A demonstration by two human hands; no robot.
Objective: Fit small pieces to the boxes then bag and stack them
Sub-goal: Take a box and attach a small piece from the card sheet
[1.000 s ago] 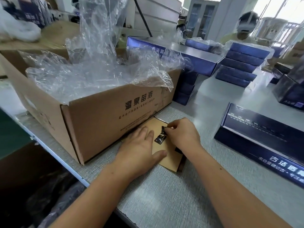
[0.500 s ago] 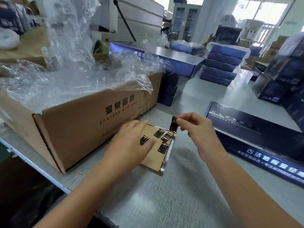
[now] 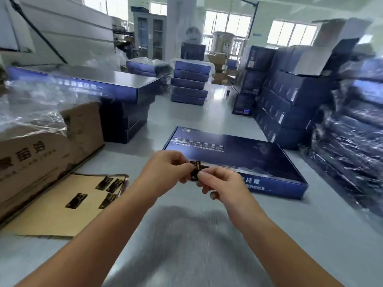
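Small piece (image 3: pixel 195 170), dark with a gold glint, is held above the tabletop (image 3: pixel 186 241), just before the near edge of a flat blue box (image 3: pixel 248 158). The left hand (image 3: pixel 165 170) pinches its left side and the right hand (image 3: pixel 221 183) its lower end. At left lies a cardboard sheet (image 3: pixel 47 214) bearing four more pieces (image 3: pixel 76 200), beside a brown carton (image 3: pixel 41 150) draped in clear plastic film (image 3: pixel 31 104). Stacked blue boxes (image 3: pixel 189 85) stand far off, with dark cartons (image 3: pixel 290 100) at right, in a bright, windowed storeroom. The piece's long axis stands roughly upright; blur hides the rest.
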